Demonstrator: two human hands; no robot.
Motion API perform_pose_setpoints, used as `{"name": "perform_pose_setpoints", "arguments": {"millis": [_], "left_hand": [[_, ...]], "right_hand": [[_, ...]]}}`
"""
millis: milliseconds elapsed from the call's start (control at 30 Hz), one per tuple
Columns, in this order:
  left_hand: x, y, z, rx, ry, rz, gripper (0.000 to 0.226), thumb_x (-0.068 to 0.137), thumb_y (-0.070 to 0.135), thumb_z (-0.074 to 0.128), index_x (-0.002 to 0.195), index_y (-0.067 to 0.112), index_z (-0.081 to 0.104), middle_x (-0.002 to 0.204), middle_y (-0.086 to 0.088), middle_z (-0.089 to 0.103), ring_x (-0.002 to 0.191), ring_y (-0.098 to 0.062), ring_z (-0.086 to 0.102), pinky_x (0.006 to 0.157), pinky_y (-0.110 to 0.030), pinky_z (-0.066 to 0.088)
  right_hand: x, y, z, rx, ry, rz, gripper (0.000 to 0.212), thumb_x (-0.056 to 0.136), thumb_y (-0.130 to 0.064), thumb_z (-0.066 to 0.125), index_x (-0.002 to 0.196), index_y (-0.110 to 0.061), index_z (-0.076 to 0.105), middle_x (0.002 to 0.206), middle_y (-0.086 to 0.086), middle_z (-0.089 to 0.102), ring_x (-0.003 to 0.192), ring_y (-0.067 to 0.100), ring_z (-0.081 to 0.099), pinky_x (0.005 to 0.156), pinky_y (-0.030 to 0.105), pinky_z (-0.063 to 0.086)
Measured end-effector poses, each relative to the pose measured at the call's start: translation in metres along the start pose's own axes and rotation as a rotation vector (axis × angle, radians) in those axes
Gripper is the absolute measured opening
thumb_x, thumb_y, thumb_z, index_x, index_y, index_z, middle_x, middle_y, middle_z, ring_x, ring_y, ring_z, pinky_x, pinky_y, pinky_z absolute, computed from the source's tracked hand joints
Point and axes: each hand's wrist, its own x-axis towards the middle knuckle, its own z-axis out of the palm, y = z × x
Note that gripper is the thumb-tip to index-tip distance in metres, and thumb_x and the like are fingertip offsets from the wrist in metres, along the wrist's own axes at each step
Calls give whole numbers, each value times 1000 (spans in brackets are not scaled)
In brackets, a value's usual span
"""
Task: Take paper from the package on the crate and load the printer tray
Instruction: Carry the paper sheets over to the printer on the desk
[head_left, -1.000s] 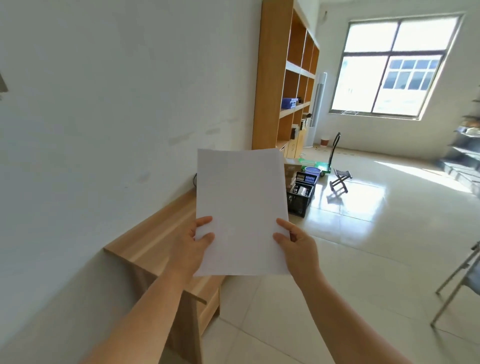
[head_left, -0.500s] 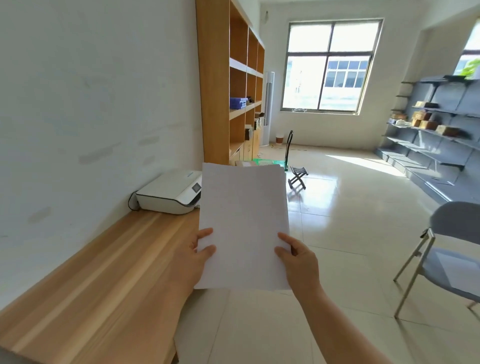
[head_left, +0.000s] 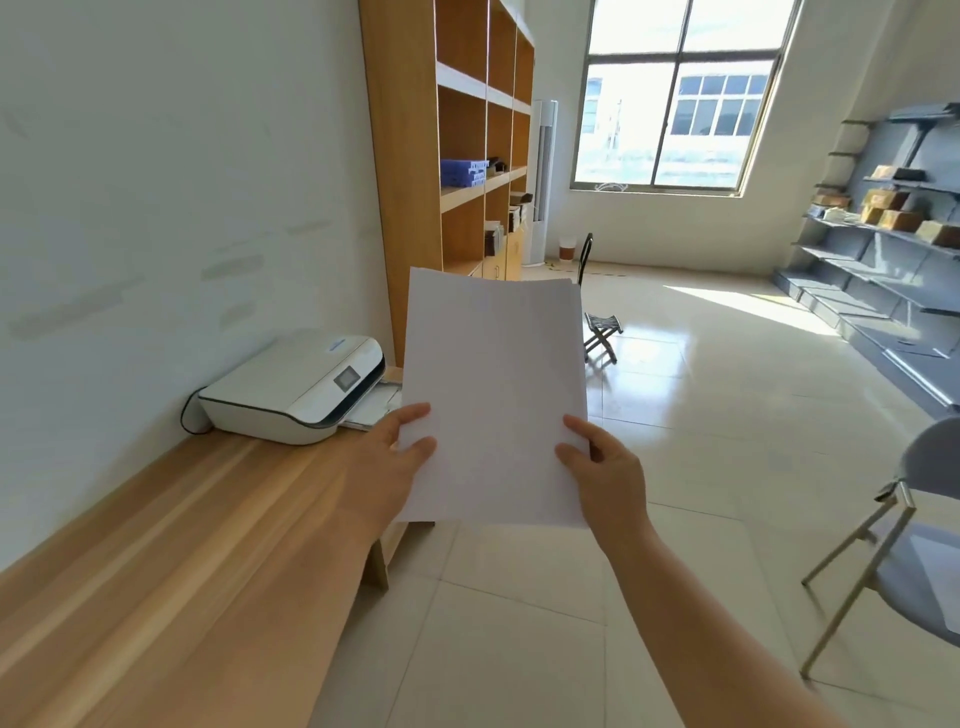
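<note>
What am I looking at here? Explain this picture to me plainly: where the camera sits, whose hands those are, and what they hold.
There is no machine here. A person wears a wide-angle camera on the head, so you see their own arms reaching forward. The left hand and right hand each grip a side edge of a thin stack of white paper, held upright in front of them. On the wooden desk along the wall sits a white printer, its paper tray sticking out towards the paper. A tall wooden bookshelf stands behind it, and a grey folding chair is on the right.
</note>
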Motion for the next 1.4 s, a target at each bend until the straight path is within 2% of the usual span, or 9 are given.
{"name": "perform_pose_setpoints", "arguments": {"millis": [133, 367, 567, 700, 833, 1067, 1200, 1333, 1400], "left_hand": [[63, -12, 15, -7, -9, 4, 34, 90, 17, 63, 116, 38, 60, 120, 10, 60, 99, -13, 63, 71, -21, 54], [190, -35, 48, -32, -31, 23, 34, 88, 13, 64, 113, 36, 61, 114, 12, 60, 103, -18, 61, 82, -32, 53], [275, -46, 86, -26, -80, 52, 34, 89, 14, 63, 112, 39, 60, 121, 2, 61, 102, -19, 62, 82, -34, 55], [322, -57, 110, 3, -74, 33, 33, 89, 15, 64, 116, 34, 59, 122, 1, 60, 100, -18, 63, 75, -26, 54], [368, -67, 136, 0, -32, 3, 32, 88, 17, 65, 110, 41, 60, 122, -1, 61, 101, -25, 64, 81, -42, 58], [436, -66, 161, 1, 175, -50, 34, 88, 11, 64, 117, 28, 61, 116, 2, 64, 98, -18, 64, 72, -23, 53], [458, -65, 150, 54, 361, -75, 33, 89, 13, 64, 114, 33, 61, 116, 3, 63, 100, -18, 63, 79, -27, 54], [466, -67, 130, 92, 537, -94, 32, 89, 14, 63, 113, 35, 60, 108, 12, 63, 89, -6, 62, 62, -10, 49], [470, -73, 114, 120, 610, -115, 32, 88, 16, 64, 110, 39, 60, 110, 8, 64, 93, -9, 62, 66, -14, 49]], "right_hand": [[66, 16, 14, -8, 5, 18, 34, 84, -9, 69, 111, -30, 71, 109, -1, 70, 100, 22, 65, 94, 40, 53], [176, 26, 36, -31, 47, 43, 34, 84, -7, 68, 112, -27, 71, 109, -1, 70, 100, 20, 66, 93, 36, 53], [256, 37, 33, -51, 76, 45, 34, 85, -8, 66, 114, -25, 70, 102, -2, 68, 85, 11, 62, 76, 18, 49], [312, 54, 32, -41, 61, 51, 34, 85, -7, 67, 112, -27, 70, 107, 0, 69, 94, 17, 64, 86, 28, 52], [375, 74, 33, -17, 21, 71, 34, 84, -7, 67, 108, -31, 70, 106, 0, 69, 93, 17, 63, 87, 30, 53], [499, 91, 59, -13, -202, 78, 34, 85, -7, 67, 114, -24, 69, 113, 4, 69, 98, 21, 64, 84, 30, 52], [557, 92, 100, -42, -391, 26, 35, 85, -11, 67, 114, -31, 68, 117, 2, 67, 101, 24, 65, 89, 41, 55], [586, 94, 153, -76, -574, -39, 34, 88, -22, 65, 116, -39, 64, 120, -3, 64, 101, 22, 63, 88, 48, 56], [594, 96, 180, -95, -646, -52, 33, 91, -21, 63, 120, -35, 62, 121, -3, 61, 102, 22, 61, 90, 47, 55]]}}
